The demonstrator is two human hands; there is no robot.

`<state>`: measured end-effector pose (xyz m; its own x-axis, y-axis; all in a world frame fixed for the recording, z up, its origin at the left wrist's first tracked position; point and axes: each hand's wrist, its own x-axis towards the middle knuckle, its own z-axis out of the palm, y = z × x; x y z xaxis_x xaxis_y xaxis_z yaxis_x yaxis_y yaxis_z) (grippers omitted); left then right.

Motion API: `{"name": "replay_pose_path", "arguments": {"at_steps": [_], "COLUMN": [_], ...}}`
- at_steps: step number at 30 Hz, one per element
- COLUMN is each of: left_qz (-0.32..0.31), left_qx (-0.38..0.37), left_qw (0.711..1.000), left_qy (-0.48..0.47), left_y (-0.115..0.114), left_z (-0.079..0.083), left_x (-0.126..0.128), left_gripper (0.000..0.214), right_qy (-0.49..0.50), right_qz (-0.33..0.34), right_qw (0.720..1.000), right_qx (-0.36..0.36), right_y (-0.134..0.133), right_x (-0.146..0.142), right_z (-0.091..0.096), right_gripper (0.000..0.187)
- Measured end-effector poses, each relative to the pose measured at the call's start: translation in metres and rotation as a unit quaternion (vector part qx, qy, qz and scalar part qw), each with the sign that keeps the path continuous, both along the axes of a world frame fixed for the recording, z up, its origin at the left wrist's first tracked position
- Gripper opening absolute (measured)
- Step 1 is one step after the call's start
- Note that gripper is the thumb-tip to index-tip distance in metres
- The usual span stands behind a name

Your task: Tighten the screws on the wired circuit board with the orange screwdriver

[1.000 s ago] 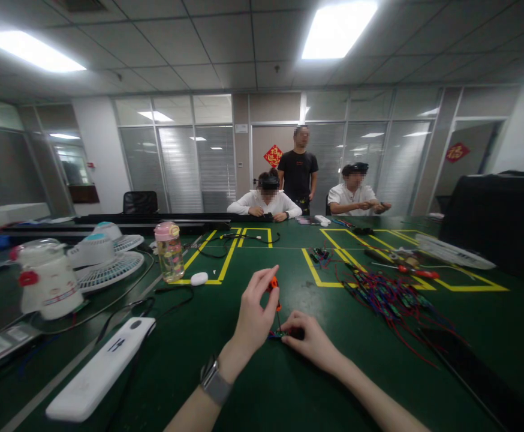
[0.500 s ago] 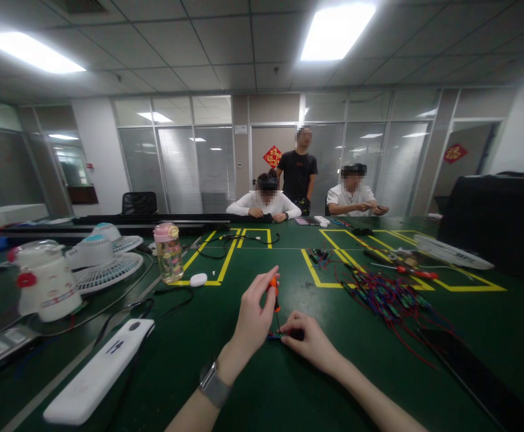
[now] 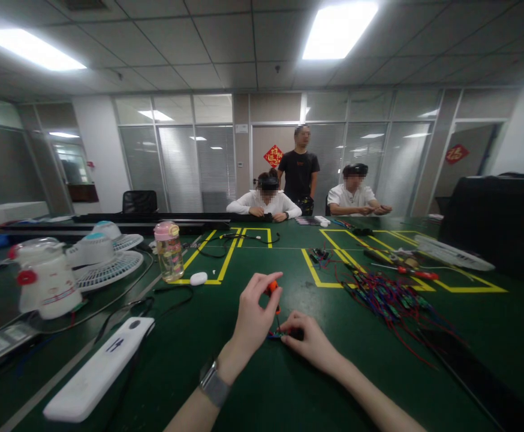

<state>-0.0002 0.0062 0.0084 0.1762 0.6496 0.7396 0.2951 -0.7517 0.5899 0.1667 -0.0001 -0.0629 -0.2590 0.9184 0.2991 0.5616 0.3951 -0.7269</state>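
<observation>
My left hand (image 3: pixel 258 307) has its thumb and fingers closed round the orange handle of a screwdriver (image 3: pixel 273 288), which stands nearly upright. Its thin shaft points down at a small green circuit board (image 3: pixel 276 335) lying on the green table. Whether the tip sits in a screw is too small to make out. With thumb and forefinger, my right hand (image 3: pixel 307 337) pinches the right end of that board, close by the shaft. Part of the board is covered by these fingers.
To the right lies a tangled heap of wired circuit boards (image 3: pixel 383 294); beyond it is a red-handled tool (image 3: pixel 417 273). On the left are a white case (image 3: pixel 102 366), a pink-lidded bottle (image 3: pixel 169 252), a white jug (image 3: pixel 48 279) and fan parts (image 3: pixel 109 270). Several people (image 3: pixel 300 174) are across the table.
The fingers of my left hand have shifted on the screwdriver handle, the forefinger now reaching over its top. My right hand stays on the circuit board.
</observation>
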Motion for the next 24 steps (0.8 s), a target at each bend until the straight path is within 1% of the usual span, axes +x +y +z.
{"name": "replay_pose_path", "arguments": {"at_steps": [3, 6, 8, 13, 14, 18, 19, 23, 24], "left_qz": [0.005, -0.031, -0.042, 0.007, 0.006, -0.032, -0.03, 0.014, 0.014], "left_qx": [0.0, -0.013, -0.017, 0.005, 0.007, 0.007, 0.009, 0.024, 0.024], "left_qw": [1.0, 0.999, 0.999, 1.0, 1.0, 0.999, 1.0, 1.0, 1.0], "left_qy": [0.004, -0.001, -0.014, -0.009, -0.004, 0.005, 0.005, 0.004, 0.007], "left_y": [0.0, -0.0005, -0.0004, 0.0005, 0.0002, -0.0017, -0.002, -0.0023, -0.0025], "left_z": [-0.0002, -0.0001, -0.0004, -0.0007, -0.0004, -0.0002, -0.0007, -0.0031, -0.0034], "left_x": [-0.0003, -0.0002, 0.0003, 0.0003, 0.0, 0.0006, 0.0012, 0.003, 0.0028], "left_gripper": [0.022, 0.03, 0.032, 0.024, 0.024, 0.033, 0.032, 0.019, 0.019], "right_qy": [-0.004, -0.008, -0.005, -0.005, -0.006, -0.015, -0.018, -0.023, -0.021], "right_qz": [-0.001, 0.002, 0.004, 0.001, 0.0, -0.005, -0.008, -0.01, -0.008], "right_qw": [1.0, 1.0, 1.0, 1.0, 1.0, 1.0, 1.0, 1.0, 1.0], "right_qx": [0.001, 0.001, 0.001, -0.002, -0.001, -0.001, -0.003, -0.007, -0.007], "right_y": [-0.0007, -0.0016, -0.0021, -0.0027, -0.0026, -0.0014, -0.0009, 0.0008, 0.001], "right_x": [0.0, 0.0004, 0.0006, 0.0002, 0.0, -0.0007, -0.0007, -0.0003, -0.0001], "right_z": [0.0005, 0.0016, 0.0021, 0.0026, 0.0027, 0.0025, 0.0023, 0.0011, 0.0009], "right_gripper": [0.017, 0.016, 0.016, 0.017, 0.017, 0.017, 0.018, 0.018, 0.018]}}
